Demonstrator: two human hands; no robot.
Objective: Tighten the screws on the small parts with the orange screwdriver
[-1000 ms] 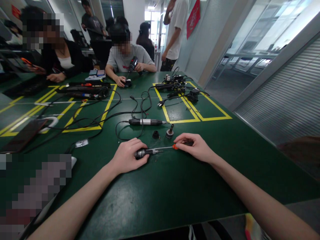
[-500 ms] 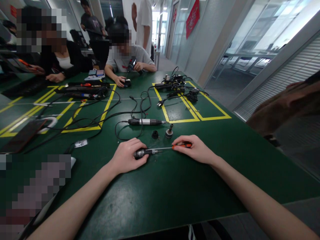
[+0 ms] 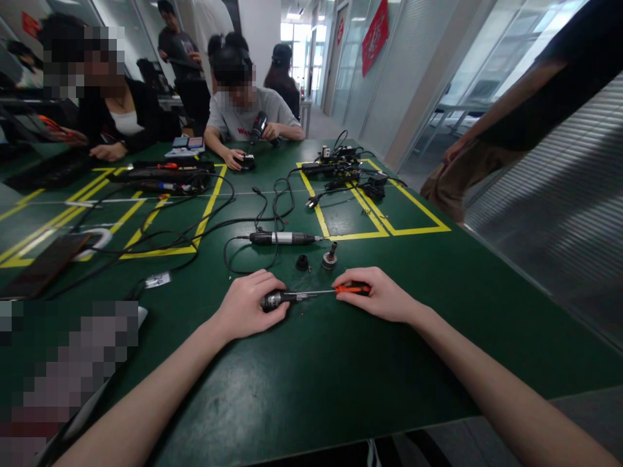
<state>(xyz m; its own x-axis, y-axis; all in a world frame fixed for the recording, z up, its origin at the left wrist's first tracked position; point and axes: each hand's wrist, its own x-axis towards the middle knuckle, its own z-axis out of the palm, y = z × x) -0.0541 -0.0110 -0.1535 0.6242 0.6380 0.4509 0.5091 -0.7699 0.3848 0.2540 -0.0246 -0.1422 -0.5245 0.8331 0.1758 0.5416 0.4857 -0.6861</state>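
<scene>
My left hand (image 3: 253,303) is wrapped round a black cylindrical tool part (image 3: 273,299) with a thin metal tip, lying low over the table; its rear is hidden in my palm. In my right hand (image 3: 382,295) is a screwdriver (image 3: 353,288) with an orange and black handle, pinched by the fingers. Its thin shaft points left and meets or overlaps the metal tip of the black part; I cannot tell if they touch. Just beyond my hands stand a small black cap (image 3: 302,263) and a round metal piece with an upright stem (image 3: 329,259).
Behind these lies a corded electric screwdriver (image 3: 285,238) on the green table (image 3: 292,389). Tangled cables and plugs (image 3: 341,165) sit inside yellow tape markings. Across the table a co-worker (image 3: 253,110) holds a power drill (image 3: 257,126). A phone (image 3: 46,263) lies at left.
My right hand has lowered slightly, bringing the screwdriver shaft down closer to the black part's tip. My left hand stays in place. At right, a standing person has moved farther along the table.
</scene>
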